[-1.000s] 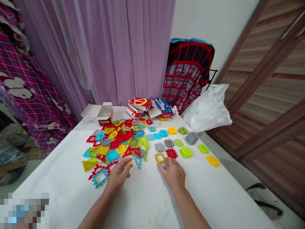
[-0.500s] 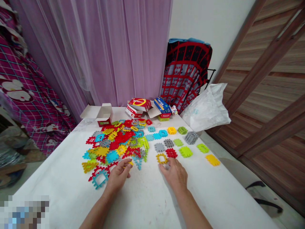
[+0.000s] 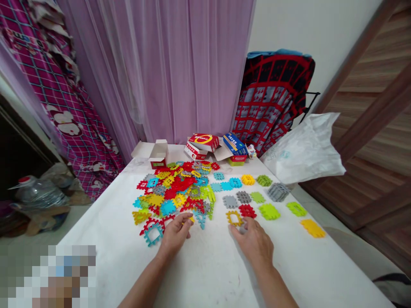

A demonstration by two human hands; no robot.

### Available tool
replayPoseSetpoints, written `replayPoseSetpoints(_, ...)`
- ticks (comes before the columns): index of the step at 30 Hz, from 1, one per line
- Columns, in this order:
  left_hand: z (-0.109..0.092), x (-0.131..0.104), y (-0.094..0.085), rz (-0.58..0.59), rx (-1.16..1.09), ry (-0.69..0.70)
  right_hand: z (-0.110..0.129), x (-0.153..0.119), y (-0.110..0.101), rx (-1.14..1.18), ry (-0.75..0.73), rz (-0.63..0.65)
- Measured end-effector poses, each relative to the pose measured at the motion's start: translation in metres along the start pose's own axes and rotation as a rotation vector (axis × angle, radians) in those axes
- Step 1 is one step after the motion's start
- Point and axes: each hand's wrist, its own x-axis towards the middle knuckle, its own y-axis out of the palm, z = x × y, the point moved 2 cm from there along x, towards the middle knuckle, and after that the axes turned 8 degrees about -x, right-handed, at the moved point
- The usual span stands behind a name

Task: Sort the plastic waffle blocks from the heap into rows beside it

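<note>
A mixed heap of notched plastic pieces (image 3: pixel 180 186) in red, yellow, blue, green and grey lies left of centre on the white table. My left hand (image 3: pixel 176 233) is at the heap's near edge, fingers curled round a small yellow piece (image 3: pixel 192 219) that is mostly hidden. To the right, rows of sorted pieces lie flat or stacked. My right hand (image 3: pixel 255 241) rests beside a yellow open-frame piece (image 3: pixel 234 218), its thumb and fingers apart. Just beyond that hand is a red piece (image 3: pixel 247 210). A blue open-frame piece (image 3: pixel 153 234) lies left of my left hand.
Behind the heap stand an open carton (image 3: pixel 159 155), a red box (image 3: pixel 204 141) and a blue box (image 3: pixel 235 144). A white plastic bag (image 3: pixel 302 149) is at the table's right back edge. A large bottle (image 3: pixel 38 192) stands off the table at left.
The view has turned left, so everything sits further right in the picture. Both hands keep nearly the same places beside the pieces.
</note>
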Motion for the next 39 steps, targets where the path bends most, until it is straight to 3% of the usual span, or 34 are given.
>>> replayPoseSetpoints(5, -0.004, -0.001, -0.003, -0.021, 0.017, 0.050, -0.004, 0.002, 0.003, 0.082, 0.048, 0.019)
replayPoseSetpoints(8, -0.005, -0.002, -0.004, -0.029, 0.044, 0.098, -0.006, 0.003, 0.007, 0.145, 0.001, -0.071)
replayPoseSetpoints(14, -0.010, -0.003, -0.012, -0.092, 0.140, 0.215, 0.005, -0.001, 0.010, 0.334, -0.370, -0.398)
replayPoseSetpoints(17, -0.011, -0.001, -0.022, -0.161, 0.201, 0.270, 0.024, 0.000, 0.008, 0.372, -0.504, -0.475)
replayPoseSetpoints(22, -0.008, 0.002, -0.031, -0.222, 0.279, 0.329, 0.081, 0.030, 0.002, 0.358, -0.617, -0.305)
replayPoseSetpoints(28, -0.011, 0.002, -0.028, -0.217, 0.347, 0.380, 0.135, 0.080, 0.005, 0.247, -0.576, 0.014)
replayPoseSetpoints(32, -0.010, 0.003, -0.028, -0.208, 0.371, 0.394, 0.144, 0.094, 0.011, 0.203, -0.628, 0.140)
replayPoseSetpoints(39, -0.007, 0.004, -0.027, -0.202, 0.395, 0.436, 0.143, 0.103, 0.010, 0.183, -0.678, 0.163)
